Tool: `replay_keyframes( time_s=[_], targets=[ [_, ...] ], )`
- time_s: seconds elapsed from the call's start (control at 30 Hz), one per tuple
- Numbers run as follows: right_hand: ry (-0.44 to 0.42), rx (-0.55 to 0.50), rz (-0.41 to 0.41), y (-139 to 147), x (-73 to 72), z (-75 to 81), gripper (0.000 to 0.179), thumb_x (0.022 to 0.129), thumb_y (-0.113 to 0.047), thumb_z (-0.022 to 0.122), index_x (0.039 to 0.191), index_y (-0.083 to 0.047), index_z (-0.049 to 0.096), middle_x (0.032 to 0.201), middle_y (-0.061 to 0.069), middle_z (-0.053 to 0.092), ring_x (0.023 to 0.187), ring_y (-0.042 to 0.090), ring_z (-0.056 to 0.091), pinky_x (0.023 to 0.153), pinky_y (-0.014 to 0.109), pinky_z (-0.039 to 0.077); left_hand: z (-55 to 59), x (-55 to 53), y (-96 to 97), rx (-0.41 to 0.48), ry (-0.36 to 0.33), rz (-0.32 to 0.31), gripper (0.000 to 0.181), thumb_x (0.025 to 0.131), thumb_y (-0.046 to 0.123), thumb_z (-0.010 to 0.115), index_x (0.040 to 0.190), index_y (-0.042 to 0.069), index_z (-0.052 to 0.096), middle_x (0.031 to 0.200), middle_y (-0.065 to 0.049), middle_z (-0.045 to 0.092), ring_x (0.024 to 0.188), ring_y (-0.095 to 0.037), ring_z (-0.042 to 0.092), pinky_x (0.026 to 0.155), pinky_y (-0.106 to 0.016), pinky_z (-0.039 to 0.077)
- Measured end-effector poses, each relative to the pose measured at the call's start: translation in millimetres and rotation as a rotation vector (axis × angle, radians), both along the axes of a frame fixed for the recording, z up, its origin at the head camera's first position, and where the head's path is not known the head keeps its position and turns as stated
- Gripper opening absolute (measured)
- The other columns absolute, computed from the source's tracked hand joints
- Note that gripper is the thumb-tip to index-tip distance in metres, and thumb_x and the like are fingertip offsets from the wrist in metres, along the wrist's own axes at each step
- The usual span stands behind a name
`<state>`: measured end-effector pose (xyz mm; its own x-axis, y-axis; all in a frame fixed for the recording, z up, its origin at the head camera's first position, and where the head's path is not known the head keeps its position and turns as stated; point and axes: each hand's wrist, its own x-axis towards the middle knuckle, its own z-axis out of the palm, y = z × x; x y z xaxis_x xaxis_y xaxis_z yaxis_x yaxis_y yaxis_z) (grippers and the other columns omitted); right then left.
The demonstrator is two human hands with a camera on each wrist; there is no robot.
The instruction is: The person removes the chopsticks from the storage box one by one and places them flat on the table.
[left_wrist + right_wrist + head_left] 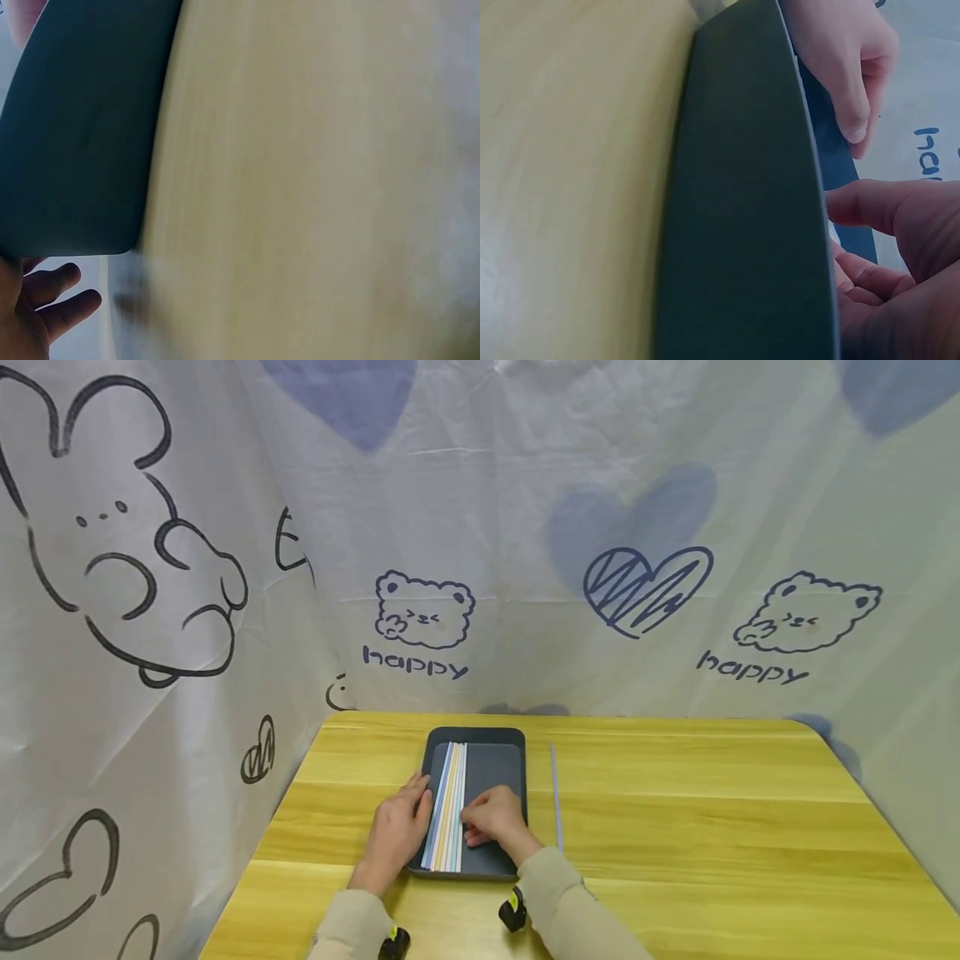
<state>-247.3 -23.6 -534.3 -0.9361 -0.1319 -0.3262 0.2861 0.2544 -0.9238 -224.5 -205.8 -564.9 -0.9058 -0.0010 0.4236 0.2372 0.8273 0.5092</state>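
Observation:
A dark rectangular tray [495,760] lies on the table, holding a row of several thin pale strips [447,810] in blue, yellow and white along its left half. My left hand [397,827] rests against the tray's left rim, fingers fairly straight. Over the tray, my right hand [495,817] has bent fingers with the tips at the rightmost strip; whether they pinch it or only touch it, I cannot tell. In the right wrist view the tray's wall [742,180] hides those fingertips. One purple strip [556,793] lies on the table right of the tray.
The yellow wood-grain table [712,827] extends to the right of the tray. A pale curtain [525,635] with drawn hearts and bears hangs behind and at the left. Black wrist cameras [513,910] sit at both sleeves.

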Motion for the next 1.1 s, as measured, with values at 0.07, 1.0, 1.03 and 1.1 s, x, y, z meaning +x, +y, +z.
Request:
replay_keyframes(
  time_s=[0.07, 1.0, 1.03, 1.1],
  targets=[
    [0.0, 0.001, -0.002, -1.2, 0.3, -0.5, 0.012, 0.084, 0.005, 0.073, 0.094, 0.009, 0.069, 0.072, 0.022, 0.074, 0.047, 0.013, 0.065, 0.053, 0.034, 0.064, 0.6, 0.4, 0.0, 0.002, -0.004, 0.0, 0.037, 0.106, 0.018, 0.065, 0.136, -0.002, 0.069, 0.142, -0.021, 0.065, 0.131, -0.036, 0.066, 0.106, -0.05, 0.056],
    [0.048, 0.111, -0.018, -6.7, -4.9, -8.4, 0.009, 0.083, 0.003, 0.079, 0.081, 0.002, 0.07, 0.064, 0.012, 0.07, 0.043, 0.012, 0.063, 0.048, 0.033, 0.062, -3.7, -3.5, -0.8, 0.001, 0.046, -0.016, 0.036, 0.105, 0.015, 0.066, 0.134, -0.005, 0.069, 0.14, -0.023, 0.066, 0.129, -0.038, 0.066, 0.104, -0.051, 0.057],
    [0.051, 0.11, -0.017, -6.6, -4.8, -9.1, 0.009, 0.083, 0.003, 0.079, 0.081, 0.002, 0.07, 0.063, 0.012, 0.069, 0.043, 0.012, 0.063, 0.048, 0.033, 0.062, -4.2, -3.3, -0.8, -0.001, 0.045, -0.015, 0.036, 0.105, 0.015, 0.066, 0.135, -0.005, 0.069, 0.14, -0.023, 0.066, 0.129, -0.038, 0.066, 0.104, -0.051, 0.057],
    [0.051, 0.108, -0.017, -6.3, -4.6, -10.2, 0.009, 0.083, 0.004, 0.079, 0.081, 0.001, 0.07, 0.062, 0.011, 0.069, 0.043, 0.012, 0.063, 0.048, 0.033, 0.062, -5.1, -2.9, -0.6, 0.0, 0.038, -0.013, 0.036, 0.105, 0.016, 0.066, 0.135, -0.004, 0.069, 0.141, -0.023, 0.065, 0.13, -0.037, 0.066, 0.104, -0.051, 0.057]
  ],
)
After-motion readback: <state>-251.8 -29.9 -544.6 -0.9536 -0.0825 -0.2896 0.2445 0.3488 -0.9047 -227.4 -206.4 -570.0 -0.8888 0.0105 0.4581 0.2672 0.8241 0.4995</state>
